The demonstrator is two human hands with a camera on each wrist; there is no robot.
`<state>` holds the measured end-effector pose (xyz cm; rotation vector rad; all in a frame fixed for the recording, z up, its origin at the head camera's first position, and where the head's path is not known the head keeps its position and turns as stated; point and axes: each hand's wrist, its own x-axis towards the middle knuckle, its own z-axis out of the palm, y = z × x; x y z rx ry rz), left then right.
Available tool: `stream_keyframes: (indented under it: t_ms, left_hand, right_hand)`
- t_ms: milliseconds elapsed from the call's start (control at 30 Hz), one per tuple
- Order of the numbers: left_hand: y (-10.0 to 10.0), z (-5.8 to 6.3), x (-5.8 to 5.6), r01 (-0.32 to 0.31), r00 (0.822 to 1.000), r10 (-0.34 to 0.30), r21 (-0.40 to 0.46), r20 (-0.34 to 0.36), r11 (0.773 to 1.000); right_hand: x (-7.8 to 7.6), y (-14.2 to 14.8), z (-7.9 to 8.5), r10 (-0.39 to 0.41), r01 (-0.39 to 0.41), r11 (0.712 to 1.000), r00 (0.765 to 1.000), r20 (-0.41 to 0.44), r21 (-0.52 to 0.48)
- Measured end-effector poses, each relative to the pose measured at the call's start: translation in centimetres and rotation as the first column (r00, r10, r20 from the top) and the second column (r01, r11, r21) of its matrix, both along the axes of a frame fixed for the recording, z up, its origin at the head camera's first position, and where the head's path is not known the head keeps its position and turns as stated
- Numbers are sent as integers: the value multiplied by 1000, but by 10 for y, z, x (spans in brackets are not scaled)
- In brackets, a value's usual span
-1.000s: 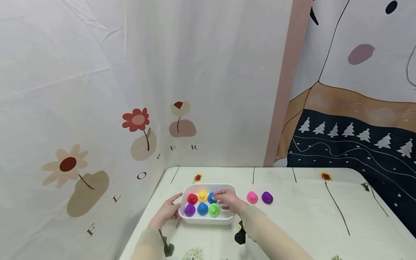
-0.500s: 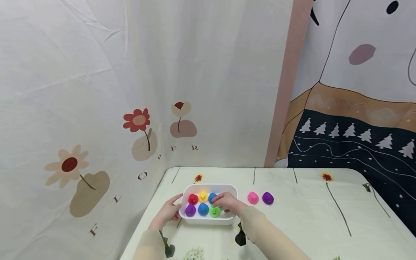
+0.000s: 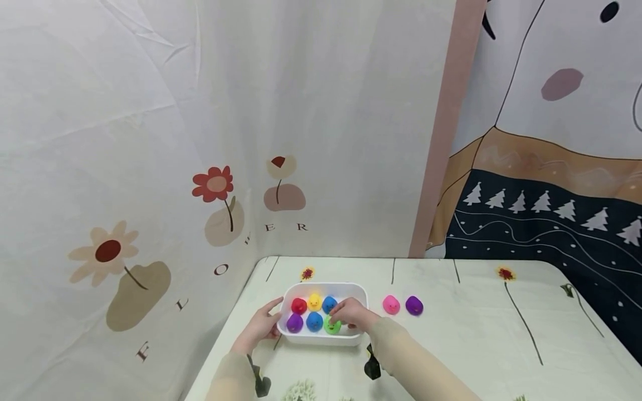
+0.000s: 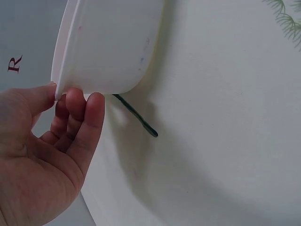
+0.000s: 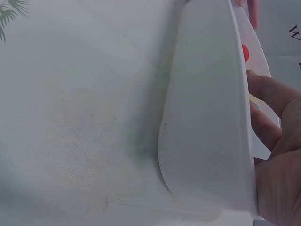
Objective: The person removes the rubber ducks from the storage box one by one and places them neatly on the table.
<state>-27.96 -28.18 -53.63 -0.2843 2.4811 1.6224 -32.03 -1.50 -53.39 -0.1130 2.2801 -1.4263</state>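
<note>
A white plastic tray (image 3: 321,342) holds several small round toys with little faces, in two rows. Red (image 3: 298,306), yellow (image 3: 314,302) and blue (image 3: 329,304) toys form the back row. In front lie a purple toy (image 3: 295,323), another blue toy (image 3: 314,322) and a green toy (image 3: 332,325). My left hand (image 3: 262,326) grips the tray's left end, thumb at the rim and fingers against the outer wall. My right hand (image 3: 353,315) reaches over the right end, fingertips at the green toy; the tray wall hides them in the right wrist view.
A pink toy (image 3: 391,304) and a second purple toy (image 3: 414,305) lie on the table right of the tray. The flower-printed cloth (image 3: 466,334) covers the table. A printed curtain (image 3: 326,128) hangs behind and to the left.
My right fingertips have shifted from the back-row blue toy down to the green toy in front. The left hand keeps its grip on the tray.
</note>
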Motion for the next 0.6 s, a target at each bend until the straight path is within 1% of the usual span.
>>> stream_keyframes:
  t_ms: [133,333,467,600]
  left_hand:
    - [0,-1,0,-3,1000,3,11,0,1000]
    - [1,-1,1,-3,1000,3,-8,-15,1000]
    - [2,-1,1,-3,1000,3,-4,-16,1000]
    - [2,-1,1,-12,1000,12,3,1,1000]
  right_hand:
    - [2,-1,0,-9,9,1000,1000,-3,19]
    - [-1,-2,-3,-19,19,999,1000,-1,46]
    - [-3,-3,-4,-3,4,997,1000,-10,73]
    - [-1,-3,-4,21,-20,997,1000,-14,80]
